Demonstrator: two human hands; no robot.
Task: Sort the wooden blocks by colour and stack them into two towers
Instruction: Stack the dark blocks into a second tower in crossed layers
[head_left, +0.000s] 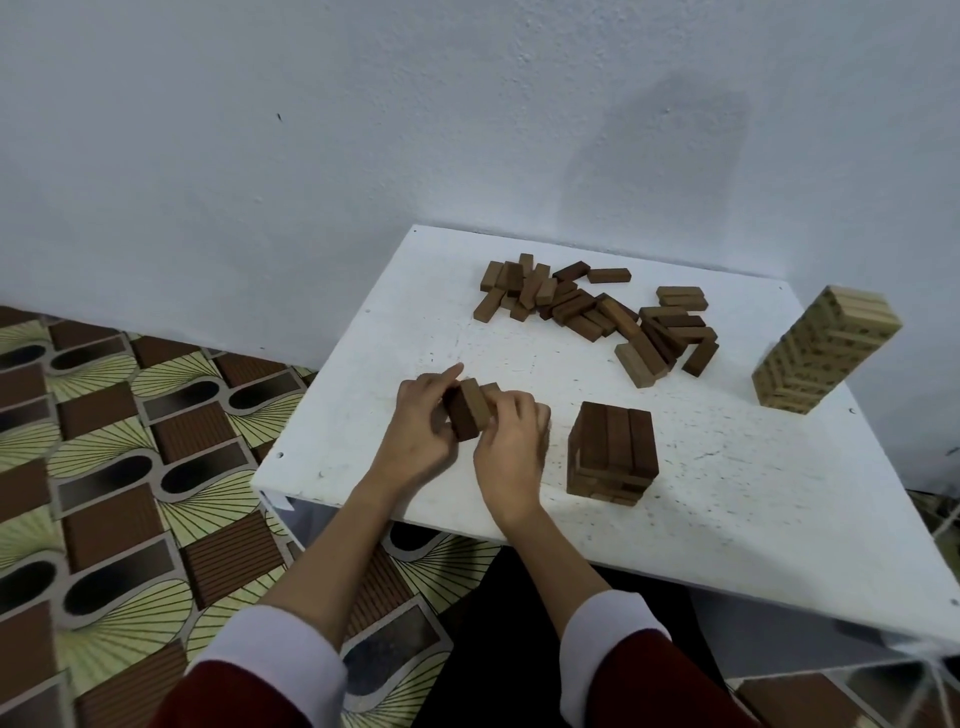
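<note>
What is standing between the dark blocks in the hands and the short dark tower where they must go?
Nothing visible. The left hand and right hand hold a few dark blocks just left of the dark tower; only bare table lies between. The loose pile and light tower sit farther away.

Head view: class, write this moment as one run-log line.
both hands grip dark blocks | dark tower begun | light tower standing | loose pile remains

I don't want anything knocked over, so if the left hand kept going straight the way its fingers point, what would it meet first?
Probably the loose pile of dark blocks. The left hand points up and right across bare table toward it; depth is hard to judge.
</note>
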